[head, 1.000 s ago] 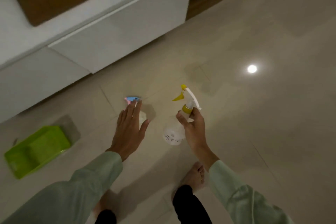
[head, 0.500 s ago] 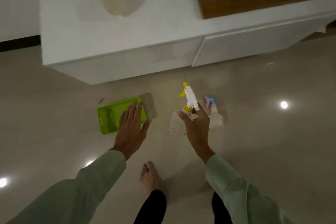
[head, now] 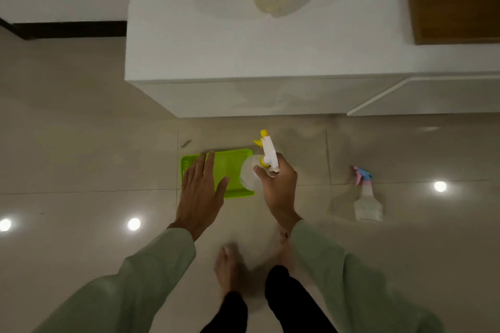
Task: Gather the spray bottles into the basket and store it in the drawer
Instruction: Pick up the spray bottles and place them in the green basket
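One head-worn camera looks steeply down from standing height at the floor [head: 81,143], facing a white cabinet [head: 270,62] that fills the top of the frame. Both hands, left [head: 200,192] and right [head: 278,186], sit close at centre, with sleeves and feet along the bottom edge.

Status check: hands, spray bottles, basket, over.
Right hand gripping yellow-nozzle bottle over green basket. Left hand open, empty. Blue-nozzle bottle on floor, right. Nothing blocking.
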Tool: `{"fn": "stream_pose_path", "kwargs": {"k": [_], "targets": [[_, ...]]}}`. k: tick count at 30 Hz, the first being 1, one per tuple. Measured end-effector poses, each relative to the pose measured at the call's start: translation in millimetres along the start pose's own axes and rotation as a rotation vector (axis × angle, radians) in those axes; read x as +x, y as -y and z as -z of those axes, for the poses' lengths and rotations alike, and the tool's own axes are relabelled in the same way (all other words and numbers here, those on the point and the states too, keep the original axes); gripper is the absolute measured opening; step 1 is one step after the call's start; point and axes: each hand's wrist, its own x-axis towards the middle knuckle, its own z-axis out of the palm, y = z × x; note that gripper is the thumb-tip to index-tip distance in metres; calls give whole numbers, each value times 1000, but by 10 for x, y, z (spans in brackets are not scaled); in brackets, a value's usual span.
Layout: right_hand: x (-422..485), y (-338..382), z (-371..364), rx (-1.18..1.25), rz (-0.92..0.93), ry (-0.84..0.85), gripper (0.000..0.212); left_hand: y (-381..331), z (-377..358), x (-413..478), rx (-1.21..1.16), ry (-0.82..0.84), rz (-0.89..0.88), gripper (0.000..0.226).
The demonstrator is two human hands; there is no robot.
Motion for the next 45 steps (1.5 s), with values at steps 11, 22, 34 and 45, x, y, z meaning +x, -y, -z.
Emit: {"fn": "stream_pose_path", "kwargs": {"k": [11,22,34,45], "targets": [[487,-1184,-1441,-205,73,-97,21,904,-904,989,29,63,-77,68],[528,-1417,-1655,-426,139,-59,21,1121,-1002,1194,2,112,-83,68],[343,-1205,-1112,-313,102,207,74,847,-656,987,6,116,-107,67],[61,-951,664,-305,8,-103,65,-578,-539,553,16,110,-313,63]]}}
